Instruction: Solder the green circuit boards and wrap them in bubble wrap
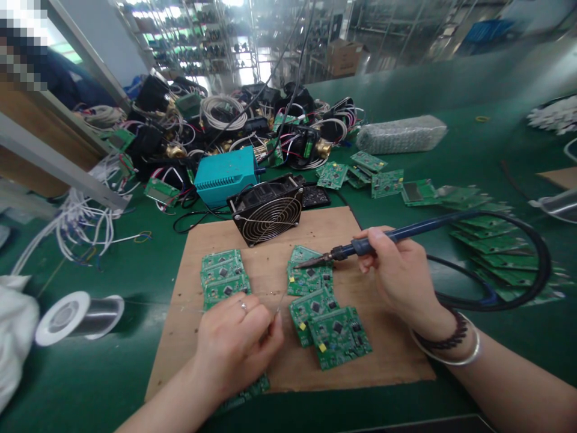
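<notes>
My right hand (401, 270) grips a soldering iron (356, 248) with a blue handle. Its tip is over a green circuit board (311, 281) in the right-hand group on the cardboard sheet (265, 373); whether it touches cannot be told. Between thumb and fingers, my left hand (238, 343) pinches a thin solder wire (280, 302) whose end points up toward that board. More circuit boards (340, 337) overlap just below the iron. Another group of boards (224, 273) lies on the left, partly hidden by my left hand.
A black fan (270, 216) stands at the cardboard's back edge, beside a teal box (226, 174). A solder spool (81, 317) lies left. Cabled assemblies (243, 120) pile up behind. Fanned boards (491, 240) and the iron's looping cord (543, 258) lie right, with a bubble-wrapped package (401, 134) farther back.
</notes>
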Motion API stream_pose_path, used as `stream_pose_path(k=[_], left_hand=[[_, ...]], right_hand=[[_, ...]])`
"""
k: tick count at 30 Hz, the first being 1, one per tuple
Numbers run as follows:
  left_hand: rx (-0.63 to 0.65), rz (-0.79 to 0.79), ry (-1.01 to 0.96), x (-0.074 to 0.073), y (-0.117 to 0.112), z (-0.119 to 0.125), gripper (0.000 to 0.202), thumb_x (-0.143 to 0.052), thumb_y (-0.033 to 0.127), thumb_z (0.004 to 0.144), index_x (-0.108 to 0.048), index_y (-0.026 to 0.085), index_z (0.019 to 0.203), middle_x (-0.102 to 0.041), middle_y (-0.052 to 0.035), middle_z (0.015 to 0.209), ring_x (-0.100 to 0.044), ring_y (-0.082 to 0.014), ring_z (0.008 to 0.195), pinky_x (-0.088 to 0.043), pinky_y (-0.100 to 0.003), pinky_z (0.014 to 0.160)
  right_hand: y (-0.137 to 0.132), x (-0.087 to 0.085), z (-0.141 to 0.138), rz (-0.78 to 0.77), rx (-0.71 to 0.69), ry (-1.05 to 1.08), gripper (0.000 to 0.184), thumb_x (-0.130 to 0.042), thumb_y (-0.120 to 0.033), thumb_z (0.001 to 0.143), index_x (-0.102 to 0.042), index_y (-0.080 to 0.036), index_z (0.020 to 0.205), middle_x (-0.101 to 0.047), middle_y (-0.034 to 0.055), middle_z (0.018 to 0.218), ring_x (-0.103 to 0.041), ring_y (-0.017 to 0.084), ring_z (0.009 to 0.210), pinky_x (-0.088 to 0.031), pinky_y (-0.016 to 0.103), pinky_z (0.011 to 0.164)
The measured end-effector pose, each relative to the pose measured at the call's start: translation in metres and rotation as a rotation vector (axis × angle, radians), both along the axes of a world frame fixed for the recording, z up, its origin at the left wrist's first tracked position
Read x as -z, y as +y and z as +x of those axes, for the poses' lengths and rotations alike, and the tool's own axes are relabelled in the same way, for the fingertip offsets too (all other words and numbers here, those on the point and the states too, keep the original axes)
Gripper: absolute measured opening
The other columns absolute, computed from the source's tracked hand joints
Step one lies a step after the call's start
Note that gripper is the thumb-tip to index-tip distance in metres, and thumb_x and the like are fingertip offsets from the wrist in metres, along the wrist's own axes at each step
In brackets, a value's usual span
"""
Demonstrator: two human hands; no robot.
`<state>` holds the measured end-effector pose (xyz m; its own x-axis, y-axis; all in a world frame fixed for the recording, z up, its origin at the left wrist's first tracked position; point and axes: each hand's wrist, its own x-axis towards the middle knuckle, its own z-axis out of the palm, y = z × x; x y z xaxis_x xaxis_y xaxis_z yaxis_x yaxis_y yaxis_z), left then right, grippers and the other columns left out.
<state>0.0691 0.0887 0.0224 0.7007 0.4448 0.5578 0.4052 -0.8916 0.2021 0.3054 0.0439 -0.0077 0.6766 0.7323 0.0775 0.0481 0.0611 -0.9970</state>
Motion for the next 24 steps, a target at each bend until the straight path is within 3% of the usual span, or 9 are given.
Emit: stream_pose_path(k=[24], left_hand=[[-0.001, 0.035, 0.022, -0.0007, 0.0013, 0.0015, 0.036, -0.046, 0.017, 0.09, -0.046, 0.019, 0.054, -0.044, 0.0054, 0.048, -0.043, -0.0073, 0.045, -0.036, -0.02, 0.047]], right_hand=[[0.0004, -0.0019, -0.0007, -0.005, 0.003, 0.017, 0.033, -0.062, -0.047, 0.08, -0.064, -0.016, 0.069, -0.051, -0.0035, 0.045, -0.046, 0.008, 0.038, -0.037, 0.02, 0.036]])
